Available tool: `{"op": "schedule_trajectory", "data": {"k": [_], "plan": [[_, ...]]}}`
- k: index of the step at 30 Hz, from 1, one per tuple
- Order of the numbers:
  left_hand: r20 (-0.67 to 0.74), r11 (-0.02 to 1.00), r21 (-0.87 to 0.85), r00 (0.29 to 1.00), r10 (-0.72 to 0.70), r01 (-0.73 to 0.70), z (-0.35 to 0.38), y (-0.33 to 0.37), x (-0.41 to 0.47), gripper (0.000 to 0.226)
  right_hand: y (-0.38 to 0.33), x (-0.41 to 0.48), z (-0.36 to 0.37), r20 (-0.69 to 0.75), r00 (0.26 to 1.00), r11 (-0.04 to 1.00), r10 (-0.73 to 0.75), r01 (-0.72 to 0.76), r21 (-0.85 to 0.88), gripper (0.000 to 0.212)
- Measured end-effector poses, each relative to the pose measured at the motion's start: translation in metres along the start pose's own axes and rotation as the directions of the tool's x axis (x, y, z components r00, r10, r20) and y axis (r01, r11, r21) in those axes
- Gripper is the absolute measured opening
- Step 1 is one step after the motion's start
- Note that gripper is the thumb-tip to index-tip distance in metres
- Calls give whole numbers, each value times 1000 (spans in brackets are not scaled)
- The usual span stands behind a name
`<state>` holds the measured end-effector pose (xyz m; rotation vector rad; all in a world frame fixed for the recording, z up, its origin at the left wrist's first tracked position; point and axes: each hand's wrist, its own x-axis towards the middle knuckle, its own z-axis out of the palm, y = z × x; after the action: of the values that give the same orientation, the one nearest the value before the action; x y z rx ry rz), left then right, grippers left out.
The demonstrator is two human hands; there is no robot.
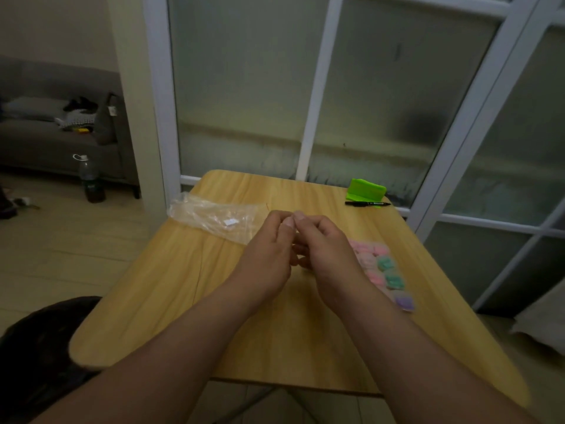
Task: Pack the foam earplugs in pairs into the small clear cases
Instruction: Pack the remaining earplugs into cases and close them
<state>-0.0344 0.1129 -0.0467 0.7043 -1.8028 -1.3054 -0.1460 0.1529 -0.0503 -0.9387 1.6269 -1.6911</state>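
My left hand (269,252) and my right hand (321,249) are raised together over the middle of the wooden table (183,286). Their fingers are curled and the thumb tips meet at the top. Whatever lies between the fingers is hidden. Just right of my right wrist, small clear cases (383,270) lie in rows on the table, filled with pink, green and purple foam earplugs. A crumpled clear plastic bag (214,218) lies at the far left of the table, beside my left hand.
A green plastic piece (365,189) and a black marker (367,203) lie at the table's far right corner. Frosted glass doors (382,102) stand right behind the table. On the floor at the left are a bottle (90,179) and a grey sofa (46,142).
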Motion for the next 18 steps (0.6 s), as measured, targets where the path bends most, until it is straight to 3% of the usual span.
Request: {"op": "schedule_trajectory", "data": {"k": [6,9,12,15,18], "plan": [[-133,995,87,989,68,-56,11,-7,-4,30,9,-1,9,-118,990,995,-75,66,-77,19],[-226,1000,-23,974,-25,20,6,-3,-2,32,12,-4,11,-172,983,996,-64,51,-79,18],[-244,982,-168,961,-130,90,2,4,-4,32,7,-1,10,-119,992,997,-43,34,-71,18],[-66,855,-432,936,-346,286,0,12,-6,35,-7,7,-2,-21,996,977,-82,76,-200,12],[268,658,-530,842,-467,534,-12,15,-4,50,-24,13,-26,211,950,825,-230,305,-476,8]]}}
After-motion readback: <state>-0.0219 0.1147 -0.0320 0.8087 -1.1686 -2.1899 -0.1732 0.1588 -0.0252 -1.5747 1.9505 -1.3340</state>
